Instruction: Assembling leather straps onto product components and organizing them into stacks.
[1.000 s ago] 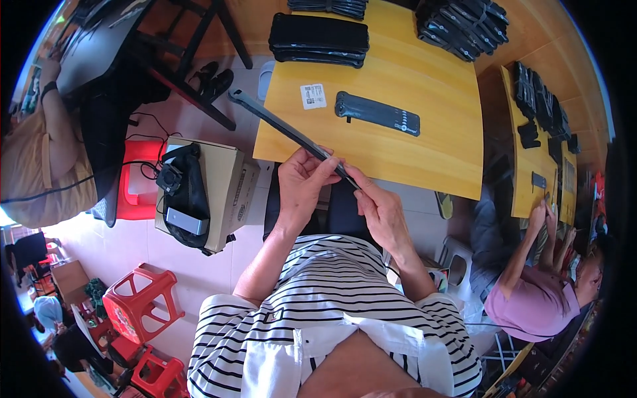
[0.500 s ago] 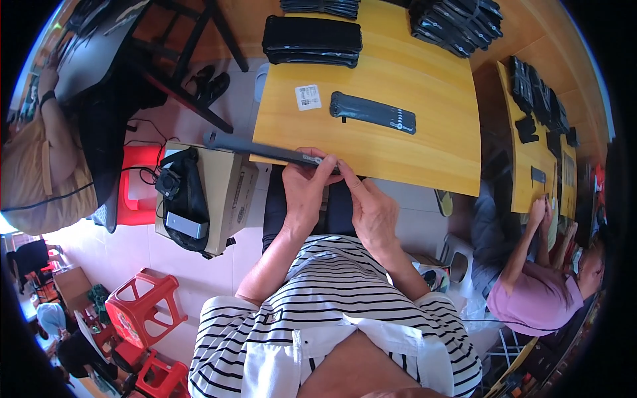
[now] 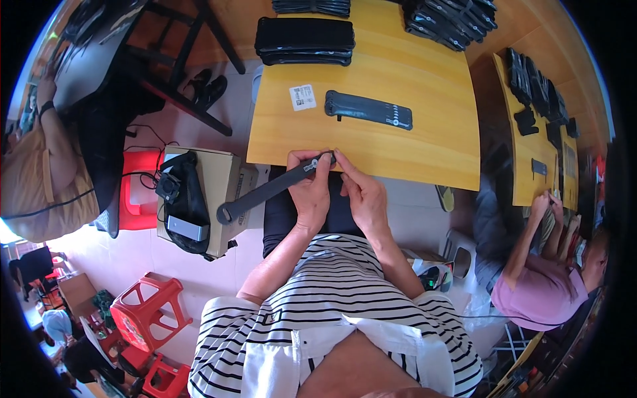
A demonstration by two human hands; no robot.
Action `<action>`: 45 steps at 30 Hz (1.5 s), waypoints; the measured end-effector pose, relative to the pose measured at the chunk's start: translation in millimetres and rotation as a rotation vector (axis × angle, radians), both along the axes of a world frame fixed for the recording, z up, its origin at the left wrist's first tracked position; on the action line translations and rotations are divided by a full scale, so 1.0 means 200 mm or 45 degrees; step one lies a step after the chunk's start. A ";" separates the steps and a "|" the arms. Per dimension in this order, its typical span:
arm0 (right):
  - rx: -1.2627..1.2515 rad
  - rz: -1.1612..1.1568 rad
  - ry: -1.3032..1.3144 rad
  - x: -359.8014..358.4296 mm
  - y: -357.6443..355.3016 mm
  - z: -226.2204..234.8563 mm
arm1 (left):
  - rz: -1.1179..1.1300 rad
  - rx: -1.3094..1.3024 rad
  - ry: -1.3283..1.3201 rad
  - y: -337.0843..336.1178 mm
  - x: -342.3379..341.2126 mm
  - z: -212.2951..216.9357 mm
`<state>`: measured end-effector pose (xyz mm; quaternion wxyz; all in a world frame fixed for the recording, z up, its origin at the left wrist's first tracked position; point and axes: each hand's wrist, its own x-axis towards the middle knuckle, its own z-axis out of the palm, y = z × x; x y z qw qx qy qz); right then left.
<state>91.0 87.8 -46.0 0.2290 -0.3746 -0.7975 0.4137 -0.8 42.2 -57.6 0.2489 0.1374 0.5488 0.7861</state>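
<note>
- The left hand (image 3: 310,189) pinches one end of a long dark strap (image 3: 272,189) between thumb and fingers, right at the near edge of the yellow table (image 3: 371,142).
- From that pinch the strap runs down and to the left, its rounded free end hanging over a cardboard box (image 3: 222,179).
- The right hand (image 3: 361,196) sits just beside the pinch, fingertips pressed on the same strap end.
- Beyond the pinch, another dark strap (image 3: 368,109) lies flat on the table beside a white label (image 3: 302,97).
</note>
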 end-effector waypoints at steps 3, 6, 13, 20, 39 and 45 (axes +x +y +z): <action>-0.217 -0.083 0.252 -0.03 -0.02 -0.10 | 0.037 -0.005 0.163 0.02 0.01 0.00; -0.254 -0.178 0.419 -0.07 -0.06 -0.14 | 0.076 -0.058 0.327 0.03 0.02 0.01; 0.001 -0.185 0.403 -0.07 -0.04 -0.09 | -0.032 -0.042 0.295 0.01 -0.02 0.05; 0.352 0.175 -0.109 0.03 0.14 0.08 | -0.186 -0.075 0.218 -0.03 -0.11 0.05; -0.264 0.037 0.318 0.03 0.12 -0.02 | -0.459 -0.151 0.157 -0.02 -0.20 0.09; 0.237 0.329 0.160 0.07 0.19 0.07 | -0.974 -0.272 -0.013 -0.03 -0.38 0.13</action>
